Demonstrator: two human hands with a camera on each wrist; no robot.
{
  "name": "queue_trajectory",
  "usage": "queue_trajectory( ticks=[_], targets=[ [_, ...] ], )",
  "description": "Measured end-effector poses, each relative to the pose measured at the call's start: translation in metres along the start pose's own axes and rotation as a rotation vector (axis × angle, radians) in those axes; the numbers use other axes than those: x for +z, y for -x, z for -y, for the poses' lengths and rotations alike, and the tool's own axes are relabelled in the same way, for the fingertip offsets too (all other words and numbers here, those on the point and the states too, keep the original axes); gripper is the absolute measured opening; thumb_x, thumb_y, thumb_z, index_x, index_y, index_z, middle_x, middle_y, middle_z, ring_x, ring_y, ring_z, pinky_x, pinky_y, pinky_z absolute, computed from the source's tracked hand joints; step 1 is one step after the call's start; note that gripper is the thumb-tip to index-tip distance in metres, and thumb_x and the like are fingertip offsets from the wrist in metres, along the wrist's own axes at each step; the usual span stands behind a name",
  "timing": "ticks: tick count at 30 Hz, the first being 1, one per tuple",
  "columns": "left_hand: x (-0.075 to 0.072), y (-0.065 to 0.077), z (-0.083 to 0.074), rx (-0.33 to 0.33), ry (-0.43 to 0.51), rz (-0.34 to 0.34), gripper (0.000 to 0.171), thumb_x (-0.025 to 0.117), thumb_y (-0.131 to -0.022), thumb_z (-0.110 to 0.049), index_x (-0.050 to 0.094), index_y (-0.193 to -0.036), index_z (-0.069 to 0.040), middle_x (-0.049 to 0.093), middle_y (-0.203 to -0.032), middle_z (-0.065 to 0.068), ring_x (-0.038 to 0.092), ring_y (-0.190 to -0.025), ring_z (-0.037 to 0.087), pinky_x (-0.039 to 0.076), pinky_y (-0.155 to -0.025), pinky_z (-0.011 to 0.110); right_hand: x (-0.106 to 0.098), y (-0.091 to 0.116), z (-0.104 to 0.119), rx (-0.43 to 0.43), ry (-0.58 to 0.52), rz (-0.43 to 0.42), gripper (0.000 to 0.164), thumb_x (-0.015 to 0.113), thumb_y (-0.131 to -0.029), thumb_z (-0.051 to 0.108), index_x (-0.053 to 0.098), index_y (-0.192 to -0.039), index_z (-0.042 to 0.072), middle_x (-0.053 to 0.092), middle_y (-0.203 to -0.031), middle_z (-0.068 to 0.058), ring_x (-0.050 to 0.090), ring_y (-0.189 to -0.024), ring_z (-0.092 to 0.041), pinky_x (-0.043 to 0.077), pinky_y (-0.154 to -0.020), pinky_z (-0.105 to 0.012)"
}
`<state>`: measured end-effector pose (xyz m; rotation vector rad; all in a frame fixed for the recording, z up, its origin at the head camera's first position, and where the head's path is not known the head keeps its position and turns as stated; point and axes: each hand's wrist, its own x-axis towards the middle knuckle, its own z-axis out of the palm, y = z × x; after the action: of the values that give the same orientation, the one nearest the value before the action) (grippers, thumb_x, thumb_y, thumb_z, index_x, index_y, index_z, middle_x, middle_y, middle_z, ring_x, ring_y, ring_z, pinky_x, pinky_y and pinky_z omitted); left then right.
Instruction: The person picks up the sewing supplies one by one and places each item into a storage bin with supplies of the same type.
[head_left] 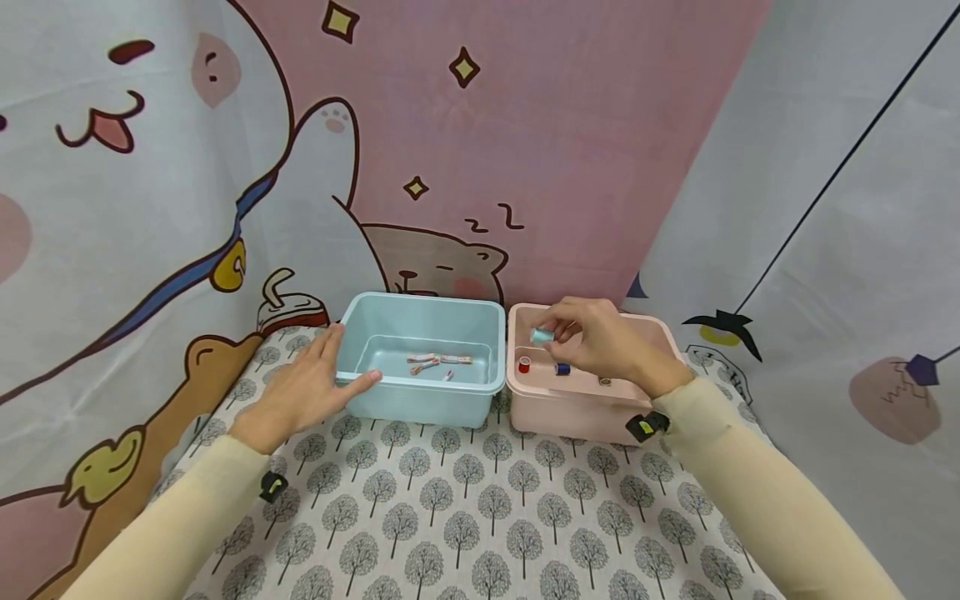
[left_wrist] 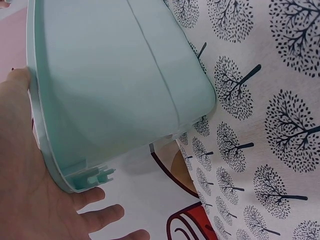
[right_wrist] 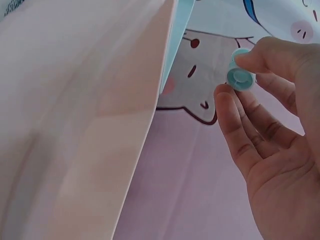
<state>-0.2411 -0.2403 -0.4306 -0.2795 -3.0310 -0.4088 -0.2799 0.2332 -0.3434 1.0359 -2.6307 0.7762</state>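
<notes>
My right hand [head_left: 596,337] pinches a turquoise thread spool [head_left: 542,335] between thumb and fingertips, up over the pink bin [head_left: 570,423]. In the right wrist view the spool's round end [right_wrist: 240,78] faces the camera. Inside the pink bin lie a red spool [head_left: 524,364], a dark blue spool [head_left: 562,368] and a small brownish item [head_left: 604,381] partly under the hand. My left hand [head_left: 303,387] rests at the left rim of the light blue bin [head_left: 420,404], thumb over the edge and fingers extended along the outside. Several small pale, pinkish-banded bundles [head_left: 456,359] lie on that bin's floor.
Both bins stand side by side on a tree-print cloth [head_left: 457,500], rims close together. Behind them hangs a cartoon-printed curtain [head_left: 570,150]. A black tag [head_left: 647,427] hangs by the right wrist, another [head_left: 273,486] by the left.
</notes>
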Motion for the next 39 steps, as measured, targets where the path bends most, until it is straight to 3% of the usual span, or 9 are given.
queue_trajectory(
  ticks=[16,26,35,39],
  targets=[
    [0.0,-0.001,0.0,-0.004,-0.008,-0.001,0.128,0.041,-0.106,-0.095,0.01,-0.187,-0.001,0.016,-0.194,0.029,0.033,-0.172,0.064,0.049,-0.12,0.087,-0.016,-0.012,-0.042,0.08,-0.008,0.074,0.035,0.088,-0.098,-0.001,0.088,-0.13,0.012,0.088,-0.111,-0.006,0.083,-0.099,-0.022,0.074,-0.092,-0.043],
    [0.0,-0.002,0.001,-0.005,-0.003,-0.004,0.129,0.041,-0.106,-0.096,0.01,-0.187,-0.001,0.014,-0.195,0.028,0.031,-0.173,0.063,0.042,-0.127,0.087,-0.017,-0.022,-0.067,0.105,0.039,0.117,0.033,0.087,-0.098,0.001,0.089,-0.127,0.018,0.088,-0.108,-0.003,0.08,-0.094,-0.017,0.066,-0.085,-0.024],
    [0.001,-0.002,0.002,-0.012,-0.007,0.003,0.13,0.039,-0.105,-0.097,0.008,-0.187,-0.002,0.012,-0.195,0.028,0.029,-0.173,0.064,0.036,-0.129,0.089,-0.016,-0.031,-0.085,0.113,0.042,0.189,0.03,0.087,-0.099,0.002,0.088,-0.127,0.013,0.089,-0.113,-0.006,0.083,-0.1,-0.021,0.072,-0.093,-0.042],
    [0.0,-0.001,0.001,-0.013,-0.008,0.005,0.13,0.04,-0.105,-0.097,0.008,-0.187,-0.002,0.012,-0.195,0.027,0.029,-0.173,0.064,0.036,-0.129,0.09,-0.014,-0.034,-0.089,0.111,0.056,0.232,0.029,0.087,-0.1,0.003,0.088,-0.127,0.014,0.088,-0.112,-0.007,0.083,-0.099,-0.021,0.072,-0.091,-0.041]
  ],
)
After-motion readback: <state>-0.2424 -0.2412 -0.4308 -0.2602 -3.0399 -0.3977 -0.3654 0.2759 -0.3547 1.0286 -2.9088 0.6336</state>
